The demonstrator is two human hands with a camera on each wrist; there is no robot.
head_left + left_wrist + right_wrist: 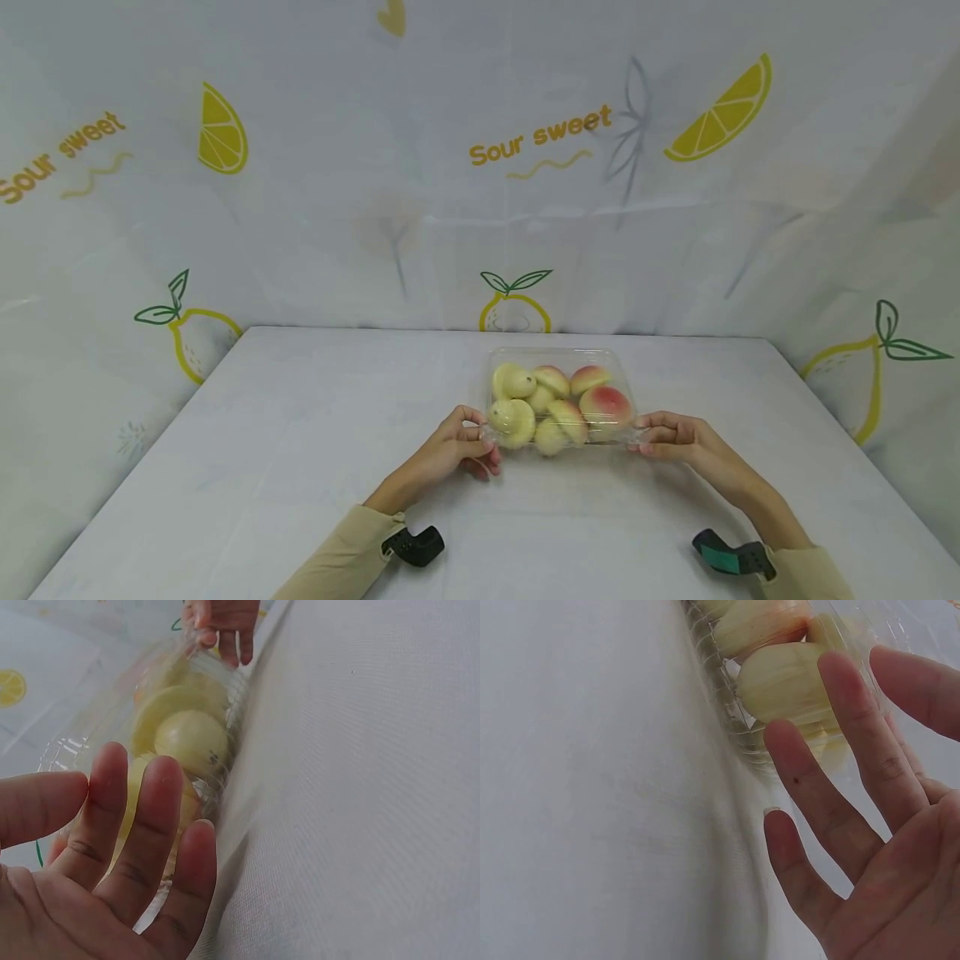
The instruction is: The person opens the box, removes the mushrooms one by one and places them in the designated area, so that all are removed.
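A clear plastic clamshell box (555,355) with a lid sits toward the far side of the table. Through it show several pale yellow rounded pieces (191,742) and red-blushed peach-like fruits (606,408), some looking like halves. My left hand (453,450) pinches the near left corner of the box between thumb and forefinger, its other fingers spread below. At the near right corner, my right hand (678,437) pinches the box edge the same way. The right wrist view shows the ridged side wall (724,694) close over the tablecloth, beside the right fingertips (784,742).
A white cloth covers the table (300,433), whose far edge meets a pale backdrop (315,150) printed with lemons and lettering. Dark devices are strapped on the left wrist (415,546) and right wrist (738,557), beside beige sleeves.
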